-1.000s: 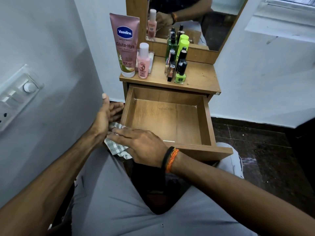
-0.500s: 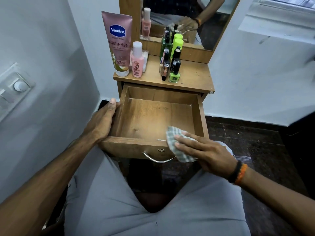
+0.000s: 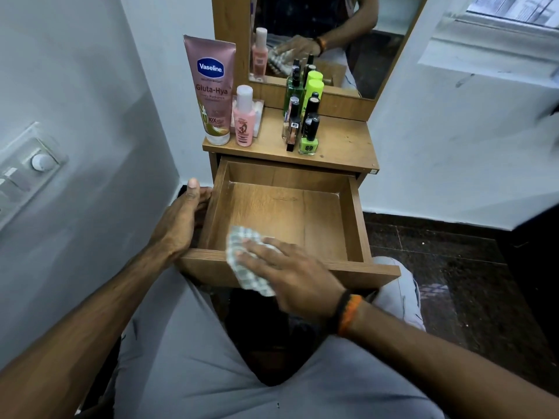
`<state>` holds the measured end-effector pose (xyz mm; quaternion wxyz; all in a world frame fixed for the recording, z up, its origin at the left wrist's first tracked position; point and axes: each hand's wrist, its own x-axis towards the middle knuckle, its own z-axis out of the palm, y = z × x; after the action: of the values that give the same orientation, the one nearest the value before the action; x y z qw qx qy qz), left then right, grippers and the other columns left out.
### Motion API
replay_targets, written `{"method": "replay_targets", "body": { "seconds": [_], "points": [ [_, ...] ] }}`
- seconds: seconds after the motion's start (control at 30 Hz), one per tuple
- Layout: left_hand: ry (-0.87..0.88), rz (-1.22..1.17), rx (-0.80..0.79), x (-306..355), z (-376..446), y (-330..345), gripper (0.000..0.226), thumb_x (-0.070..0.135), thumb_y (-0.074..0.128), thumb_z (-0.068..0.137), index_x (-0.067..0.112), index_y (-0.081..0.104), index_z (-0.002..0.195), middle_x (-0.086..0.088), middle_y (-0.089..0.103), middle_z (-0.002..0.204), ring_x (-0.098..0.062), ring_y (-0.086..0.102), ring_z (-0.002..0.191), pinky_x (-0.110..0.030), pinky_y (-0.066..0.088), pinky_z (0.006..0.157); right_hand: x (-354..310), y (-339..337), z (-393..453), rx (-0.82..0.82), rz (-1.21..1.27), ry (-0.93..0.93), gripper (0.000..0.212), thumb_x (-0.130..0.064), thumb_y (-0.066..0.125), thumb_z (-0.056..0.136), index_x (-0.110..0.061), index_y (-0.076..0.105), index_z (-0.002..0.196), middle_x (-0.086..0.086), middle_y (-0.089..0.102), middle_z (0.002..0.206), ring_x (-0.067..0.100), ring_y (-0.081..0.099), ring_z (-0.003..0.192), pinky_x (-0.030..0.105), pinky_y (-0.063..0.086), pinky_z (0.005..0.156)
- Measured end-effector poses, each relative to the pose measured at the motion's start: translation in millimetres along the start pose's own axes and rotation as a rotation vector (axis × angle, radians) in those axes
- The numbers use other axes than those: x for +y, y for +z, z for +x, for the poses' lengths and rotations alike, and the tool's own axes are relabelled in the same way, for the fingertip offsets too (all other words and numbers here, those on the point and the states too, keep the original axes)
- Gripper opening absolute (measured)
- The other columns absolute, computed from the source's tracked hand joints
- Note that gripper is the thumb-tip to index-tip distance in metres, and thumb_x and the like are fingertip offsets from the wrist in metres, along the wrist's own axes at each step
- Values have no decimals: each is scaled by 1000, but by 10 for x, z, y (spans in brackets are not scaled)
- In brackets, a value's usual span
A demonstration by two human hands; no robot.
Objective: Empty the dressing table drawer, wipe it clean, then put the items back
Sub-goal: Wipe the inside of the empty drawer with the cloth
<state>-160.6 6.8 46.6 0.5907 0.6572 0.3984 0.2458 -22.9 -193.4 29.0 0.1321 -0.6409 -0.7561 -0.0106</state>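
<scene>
Presently, right hand (image 3: 290, 276), fingers flat and spread, presses checked cloth (image 3: 245, 261) onto drawer (image 3: 357, 219) front edge. Left hand (image 3: 178, 225) grips drawer's left wall. Drawer pulled out, wood btm bare. Bottles on dressing table top (image 3: 341, 140); grey walls, dark floor.

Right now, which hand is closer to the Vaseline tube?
Left. The left hand holds the drawer's left side wall, below the Vaseline tube. The right hand presses the cloth on the drawer's front edge, farther toward the person.
</scene>
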Motion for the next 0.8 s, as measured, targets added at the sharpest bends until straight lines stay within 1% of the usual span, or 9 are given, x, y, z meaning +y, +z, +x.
{"method": "replay_targets", "body": {
  "seconds": [0.1, 0.23, 0.3, 0.43, 0.47, 0.53, 0.6, 0.67, 0.8],
  "points": [
    [38, 64, 30, -16, 5, -7, 61, 77, 19, 92, 40, 67, 99, 31, 70, 97, 13, 63, 96, -24, 42, 91, -287, 111, 447, -42, 12, -26, 68, -5, 39, 83, -16, 40, 150, 10, 42, 153, 34, 46, 132, 48, 41, 109],
    [94, 248, 14, -64, 13, -42, 75, 82, 11, 88, 39, 66, 116, 13, 64, 124, -9, 59, 114, -34, 40, 101, -260, 89, 472, -44, -39, -93, 67, -1, 42, 83, -15, 44, 148, 10, 43, 152, 34, 45, 133, 44, 41, 110],
    [156, 364, -4, -53, -7, -44, 71, 75, 11, 94, 38, 64, 121, 13, 62, 124, -10, 56, 114, -33, 39, 99, -98, 55, 269, -14, -73, -130, 66, 2, 48, 83, -15, 46, 147, 10, 44, 152, 31, 43, 135, 39, 37, 111],
    [232, 509, 6, 86, -127, 38, 60, 53, 17, 101, 24, 59, 133, 5, 58, 126, -7, 44, 109, -27, 30, 96, 312, -66, -345, 62, -80, -88, 70, 3, 63, 87, -19, 39, 149, 8, 43, 153, 33, 43, 139, 45, 52, 99],
    [227, 525, 6, 101, -137, 52, 60, 51, 19, 101, 22, 58, 135, -1, 59, 130, -10, 46, 109, -27, 29, 95, 419, -119, -511, 67, -87, -74, 65, -1, 62, 92, -20, 38, 149, 7, 43, 153, 33, 43, 139, 48, 54, 96],
    [199, 532, 11, 119, -158, 71, 56, 46, 21, 103, 18, 57, 137, -9, 59, 136, -21, 51, 117, -28, 29, 94, 628, -260, -820, 43, -83, -48, 48, -10, 45, 103, -20, 39, 149, 6, 42, 154, 32, 42, 141, 50, 54, 93],
    [195, 555, 15, 118, -170, 78, 55, 44, 23, 104, 14, 56, 136, -12, 59, 136, -28, 51, 123, -28, 28, 93, 817, -420, -1084, 16, -83, -36, 56, 0, 47, 96, -17, 41, 149, 4, 39, 156, 29, 38, 144, 49, 52, 97],
    [208, 571, 14, 139, -184, 87, 55, 44, 23, 104, 14, 57, 135, -12, 59, 135, -28, 52, 122, -29, 28, 93, 952, -568, -1298, -7, -91, -26, 68, 8, 56, 85, -14, 44, 148, 4, 37, 157, 27, 35, 145, 49, 49, 101],
    [226, 587, 0, 149, -189, 75, 38, 41, 24, 105, 27, 56, 120, -12, 62, 129, -15, 47, 103, -31, 31, 92, 1113, -831, -1561, -89, -91, 14, 55, -3, 44, 97, -19, 41, 150, -1, 35, 159, 24, 34, 146, 46, 47, 106]
  ]
}}
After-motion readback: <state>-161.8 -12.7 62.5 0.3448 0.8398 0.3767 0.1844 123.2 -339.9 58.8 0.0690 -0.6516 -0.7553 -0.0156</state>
